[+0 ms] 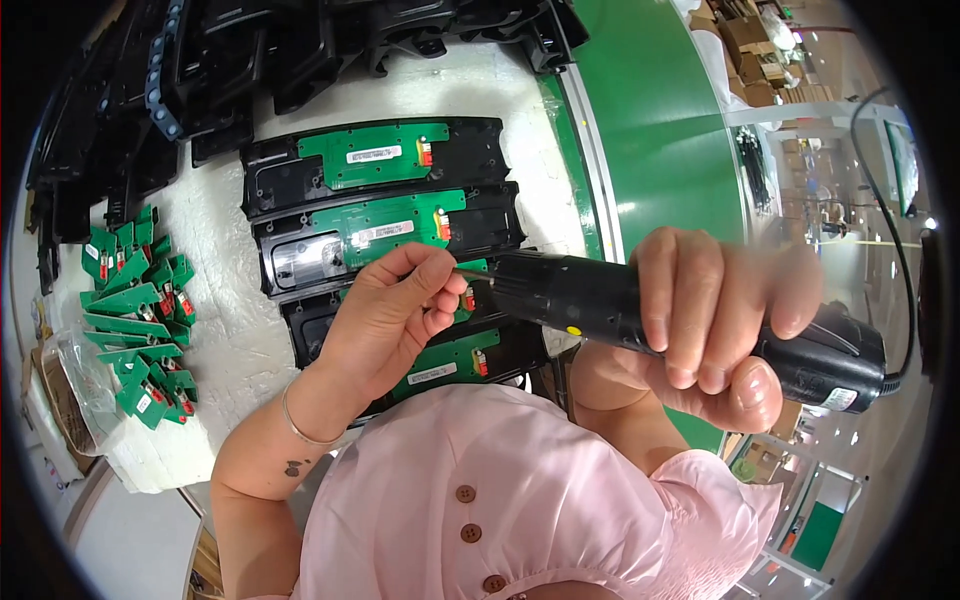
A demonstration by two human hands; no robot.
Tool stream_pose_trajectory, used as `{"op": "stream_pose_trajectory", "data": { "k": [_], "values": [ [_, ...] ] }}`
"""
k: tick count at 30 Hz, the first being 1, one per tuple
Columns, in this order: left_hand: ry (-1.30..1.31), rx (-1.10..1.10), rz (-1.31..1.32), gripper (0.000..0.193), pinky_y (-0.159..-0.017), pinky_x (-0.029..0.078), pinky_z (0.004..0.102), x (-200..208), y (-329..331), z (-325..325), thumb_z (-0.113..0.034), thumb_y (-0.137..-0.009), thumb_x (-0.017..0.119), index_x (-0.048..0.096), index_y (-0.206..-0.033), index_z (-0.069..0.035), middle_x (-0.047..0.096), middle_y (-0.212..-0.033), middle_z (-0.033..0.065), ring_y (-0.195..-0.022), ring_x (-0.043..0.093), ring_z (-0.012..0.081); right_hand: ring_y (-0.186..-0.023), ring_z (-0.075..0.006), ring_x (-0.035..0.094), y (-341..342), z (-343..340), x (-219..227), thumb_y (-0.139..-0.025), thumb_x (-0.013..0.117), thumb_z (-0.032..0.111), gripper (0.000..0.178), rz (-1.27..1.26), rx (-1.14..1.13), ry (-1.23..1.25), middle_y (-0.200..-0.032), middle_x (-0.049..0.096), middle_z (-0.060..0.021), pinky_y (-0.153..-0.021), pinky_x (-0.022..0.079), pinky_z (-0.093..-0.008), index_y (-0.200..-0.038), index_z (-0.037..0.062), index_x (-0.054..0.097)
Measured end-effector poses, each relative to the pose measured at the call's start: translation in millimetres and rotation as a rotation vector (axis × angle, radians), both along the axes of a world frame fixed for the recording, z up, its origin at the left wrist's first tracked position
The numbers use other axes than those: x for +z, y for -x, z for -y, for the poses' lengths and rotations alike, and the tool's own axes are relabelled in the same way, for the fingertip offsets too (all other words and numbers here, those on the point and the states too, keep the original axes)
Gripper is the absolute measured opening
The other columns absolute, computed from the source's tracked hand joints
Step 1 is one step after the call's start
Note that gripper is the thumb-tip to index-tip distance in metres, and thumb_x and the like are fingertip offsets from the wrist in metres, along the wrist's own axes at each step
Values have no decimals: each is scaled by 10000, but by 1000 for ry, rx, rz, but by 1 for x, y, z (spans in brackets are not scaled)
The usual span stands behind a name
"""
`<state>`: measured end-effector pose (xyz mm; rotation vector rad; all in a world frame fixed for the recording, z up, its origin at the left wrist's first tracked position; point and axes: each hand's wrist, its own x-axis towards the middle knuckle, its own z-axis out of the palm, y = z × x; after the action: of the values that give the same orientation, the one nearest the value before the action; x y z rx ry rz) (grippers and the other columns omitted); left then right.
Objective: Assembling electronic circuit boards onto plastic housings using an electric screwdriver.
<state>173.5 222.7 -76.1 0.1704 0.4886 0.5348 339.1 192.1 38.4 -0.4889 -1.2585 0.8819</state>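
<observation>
My right hand [705, 310] is wrapped round the thick body of a black electric screwdriver [565, 290], held level with its bit to the left. A cable leaves its right end. At the bit's tip, my left hand [390, 310] is closed in a pinch of thumb and forefinger; what lies between them is too small to make out. Below and beyond the hands, several black plastic panels lie in a column, each with a green circuit board fitted; the farthest panel [275, 188] carries a board [400, 178] with a white label and a red-and-yellow part. My hands partly cover the nearer panels.
Loose green circuit boards [135, 325] lie piled at the left on a white foam sheet [235, 400]. Black plastic housings [290, 50] are heaped along the far side. A green surface [660, 120] with a metal rail runs at the right. The screwdriver's cable [912, 290] hangs at far right.
</observation>
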Motion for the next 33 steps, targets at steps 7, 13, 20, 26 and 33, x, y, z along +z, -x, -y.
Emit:
{"op": "stream_pose_trajectory", "data": {
  "k": [7, 13, 20, 26, 33],
  "values": [
    [22, -41, 46, 116, -544, 440, 154, -6, 2, -4, -170, -852, 552, 564, -843, -55, 588, -711, 19, -591, 530, 47, -429, -41, 485, 8, -1, -2, -684, 560, 63, 248, -24, -17, 4, -498, 498, 55, -483, 414, -175, -899, 102, 442],
    [49, -84, 28, 160, -506, 395, 148, -5, 9, -4, -203, -877, 517, 545, -828, -52, 550, -679, -2, -549, 465, 29, -363, -62, 453, 13, -1, -9, -700, 587, 40, 252, -46, -20, -29, -468, 473, 39, -410, 400, -180, -862, 100, 403],
    [-114, -204, 24, 457, -955, 342, 345, 19, -6, 8, -268, -918, 395, 334, -1262, 27, 431, -1226, 193, -1121, 444, 277, -410, -118, 409, -9, 12, -20, -713, 551, 65, 258, 22, -283, 177, -528, 415, 3, -471, 374, -285, -912, 93, 390],
    [-100, -156, -82, 448, -971, 363, 382, 20, -14, 7, -205, -929, 348, 322, -1197, 153, 416, -1194, 297, -1111, 439, 375, -524, -110, 473, -33, 28, -28, -676, 546, -27, 263, -87, -440, 212, -623, 480, -39, -512, 398, -257, -906, 0, 423],
    [87, -126, -22, 210, -604, 517, 258, 2, 2, -6, -144, -912, 413, 459, -1035, 20, 560, -953, 172, -705, 589, 218, -593, -61, 489, -32, 37, -36, -649, 600, -16, 230, -162, -551, 253, -676, 519, -10, -545, 392, -198, -860, -13, 508]
  ]
}}
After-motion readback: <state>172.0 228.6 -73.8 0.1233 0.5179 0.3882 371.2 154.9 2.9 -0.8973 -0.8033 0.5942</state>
